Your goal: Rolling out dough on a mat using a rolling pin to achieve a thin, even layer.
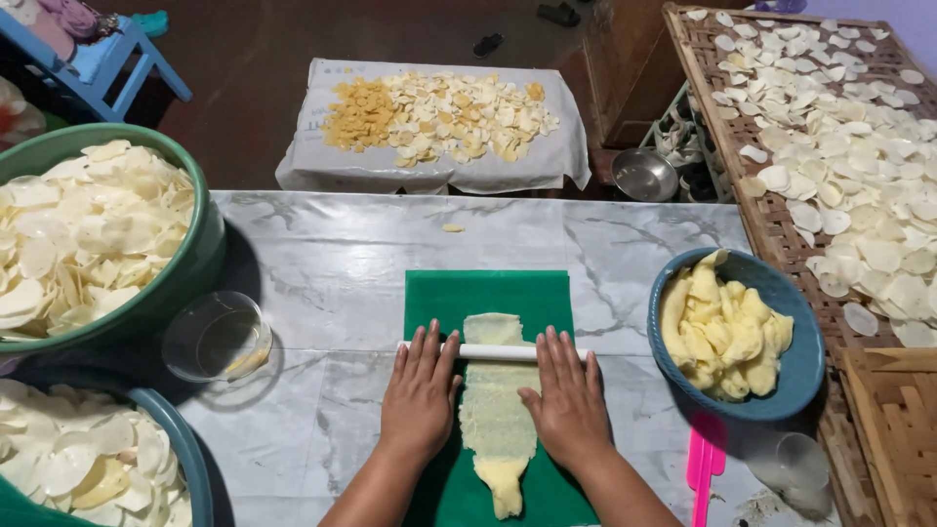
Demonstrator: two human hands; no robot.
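Both hands, left hand (420, 390) and right hand (569, 400), press flat and unclenched on a white rolling pin (498, 351) lying crosswise over the dough strip (495, 410). The strip runs lengthwise toward the person on a green mat (488, 293) on the counter (332, 254). The hands hide the pin's ends.

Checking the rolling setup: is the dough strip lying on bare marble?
No, the dough strip lies on a green mat spread over the marble table.
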